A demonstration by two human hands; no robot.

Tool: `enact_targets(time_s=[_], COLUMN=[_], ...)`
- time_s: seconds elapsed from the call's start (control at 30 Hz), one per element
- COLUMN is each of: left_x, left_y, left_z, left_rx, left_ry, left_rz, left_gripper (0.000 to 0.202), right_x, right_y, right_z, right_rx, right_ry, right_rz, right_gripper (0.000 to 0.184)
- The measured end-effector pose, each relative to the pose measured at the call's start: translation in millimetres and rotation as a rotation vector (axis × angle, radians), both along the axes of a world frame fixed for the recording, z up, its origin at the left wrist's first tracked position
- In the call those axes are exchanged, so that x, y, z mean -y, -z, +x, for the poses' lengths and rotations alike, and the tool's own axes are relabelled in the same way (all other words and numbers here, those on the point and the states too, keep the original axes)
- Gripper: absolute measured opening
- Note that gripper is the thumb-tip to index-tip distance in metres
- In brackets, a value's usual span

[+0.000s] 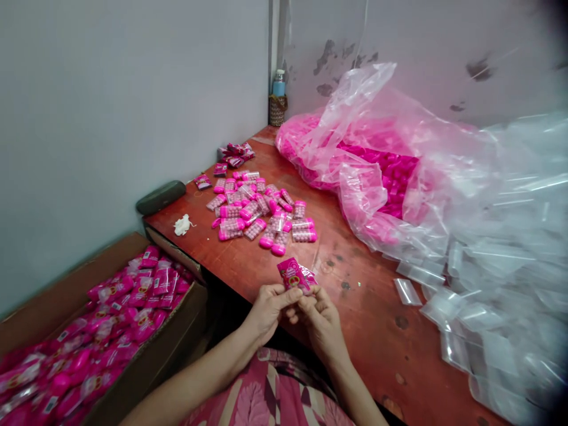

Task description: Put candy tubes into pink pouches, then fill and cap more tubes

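Note:
Close to the table's front edge, my left hand (269, 307) and my right hand (320, 313) meet around a small pink printed wrapper (291, 274). Thumbs and fingertips of both hands pinch its lower edge, and a second printed piece shows behind it at the right. Whether anything is inside the wrapper cannot be seen. Beyond my hands lies a pile of small clear containers with pink caps (248, 207), filled with pale pink balls. Farther back is a small heap of folded pink wrappers (235, 155).
A cardboard box (177, 331) of wrapped pink packets (110, 319) stands at left below the red table (355, 319). A plastic bag (306, 160) of pink caps and many clear plastic sleeves (488, 331) fill the right. A dark case (160, 197), white tissue (181, 225) and bottle (278, 86) sit along the wall.

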State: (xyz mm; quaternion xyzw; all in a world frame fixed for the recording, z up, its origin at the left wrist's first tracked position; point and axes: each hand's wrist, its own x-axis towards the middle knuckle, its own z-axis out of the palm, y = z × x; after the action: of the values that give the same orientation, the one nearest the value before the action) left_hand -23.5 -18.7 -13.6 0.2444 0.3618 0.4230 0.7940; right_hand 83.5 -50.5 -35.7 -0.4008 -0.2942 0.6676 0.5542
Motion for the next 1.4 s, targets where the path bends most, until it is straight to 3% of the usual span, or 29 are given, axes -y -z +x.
enact_targets(time_s=[0.1,0.2,0.27,0.33,0.4,0.53,0.63,0.8,1.07,1.27,1.4], left_x=[6.0,8.7,8.4,5.6,-0.3,-17.6,-26.8,-29.3,-26.9,-24.2,-21.6], left_y=[-7.3,-15.3,-16.1,-12.0,-4.3,13.2,24.5,36.5,38.8,43.6,41.6], left_z=[-7.9,-38.7,-63.1,-77.6,-75.2,-34.3,-9.1,-3.8,3.3,1.6,-0.7], left_rx=[-0.002,-0.009,-0.049,-0.197,-0.494,-1.115,-1.338,-1.405,-1.372,-1.378,-1.389], left_ry=[-0.093,-0.426,-0.682,-0.756,-0.586,0.0,0.189,0.172,0.145,0.141,0.174], left_rz=[0.01,0.055,0.154,0.267,0.442,1.028,1.265,1.308,1.349,1.385,1.38], left_gripper=[0.023,0.029,0.05,0.061,0.052,0.038,0.033,0.023,0.02,0.022,0.033], right_x=[-4.7,-5.9,-5.5,-5.2,-4.9,-0.6,6.3,11.7,10.5,16.5,15.3], right_y=[-0.9,-3.8,-5.3,-6.2,-6.9,-8.1,-7.0,-6.4,-14.6,-15.3,-15.2], right_z=[-5.4,-2.6,5.0,14.9,24.3,37.5,45.0,51.9,44.5,43.8,44.0], right_rx=[-0.018,0.012,0.069,0.137,0.202,0.289,0.344,0.433,0.564,0.586,0.614], right_ry=[-0.005,-0.021,0.005,0.045,0.08,0.118,0.146,0.17,0.149,0.146,0.15], right_rz=[-0.012,-0.021,-0.028,-0.039,-0.049,-0.043,-0.057,-0.089,-0.021,-0.003,-0.004], right_gripper=[0.022,0.024,0.021,0.02,0.021,0.023,0.023,0.026,0.027,0.028,0.028])
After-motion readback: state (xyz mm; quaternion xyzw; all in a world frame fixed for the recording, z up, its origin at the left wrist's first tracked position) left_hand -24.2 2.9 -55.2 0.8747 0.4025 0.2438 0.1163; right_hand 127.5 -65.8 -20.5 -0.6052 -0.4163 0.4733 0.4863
